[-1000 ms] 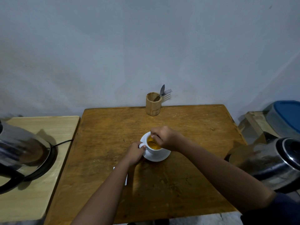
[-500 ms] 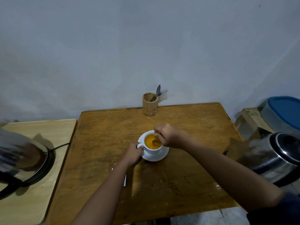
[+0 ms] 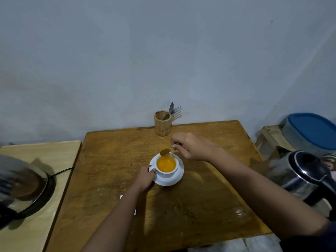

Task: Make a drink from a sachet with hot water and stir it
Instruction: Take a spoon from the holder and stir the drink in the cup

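A moment ago the spoon (image 3: 165, 152) was down in the drink; now the right hand (image 3: 192, 147) pinches its handle and holds it lifted just above the cup (image 3: 166, 167), dripping orange. The left hand (image 3: 146, 178) grips the cup handle, steadying it on the saucer (image 3: 177, 179) on the tabletop (image 3: 200, 206). Stirring looks about finished.
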The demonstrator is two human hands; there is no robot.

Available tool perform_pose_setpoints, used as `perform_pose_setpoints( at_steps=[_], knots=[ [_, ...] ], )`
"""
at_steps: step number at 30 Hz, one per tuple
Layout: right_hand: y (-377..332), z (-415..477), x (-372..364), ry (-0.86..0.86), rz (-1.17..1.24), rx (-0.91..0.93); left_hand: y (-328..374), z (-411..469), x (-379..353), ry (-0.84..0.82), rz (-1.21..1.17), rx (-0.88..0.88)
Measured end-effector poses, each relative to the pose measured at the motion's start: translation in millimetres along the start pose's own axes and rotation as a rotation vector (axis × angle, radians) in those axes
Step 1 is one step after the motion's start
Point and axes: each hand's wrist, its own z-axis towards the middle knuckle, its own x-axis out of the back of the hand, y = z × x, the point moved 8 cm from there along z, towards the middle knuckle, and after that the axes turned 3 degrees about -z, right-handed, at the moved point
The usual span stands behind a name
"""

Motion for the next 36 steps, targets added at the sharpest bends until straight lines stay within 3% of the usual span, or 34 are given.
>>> perform_pose_setpoints(
  at_steps=[11, 16, 20, 23, 27, 31, 36],
  knots=[
    [120.6, -67.4, -24.9, 0.852, 1.332, -0.889, -0.8, -4.7, -3.4, 0.134, -0.127, -0.018],
    [131.1, -109.9, -82.6, 0.94, 1.552, -1.149, -3.9, -7.1, -2.4, 0.205, -0.153, -0.038],
    [136.8, -132.1, -126.2, 0.917, 1.439, -1.388, -7.5, -8.5, -0.7, 0.274, -0.184, -0.033],
    [146.1, -142.2, -156.3, 0.798, 1.255, -1.54, -5.6, -10.0, -0.8, 0.303, -0.193, -0.035],
    [144.6, -137.3, -160.5, 0.471, 0.926, -1.47, -3.7, -12.1, -0.7, 0.302, -0.206, -0.046],
    [138.5, -130.2, -160.6, 0.263, 0.719, -1.367, -0.5, -15.0, -0.9, 0.296, -0.157, -0.086],
    [124.5, -117.9, -159.1, 0.192, 0.526, -1.215, 0.9, -15.7, -0.7, 0.295, -0.05, -0.113]
  ],
)
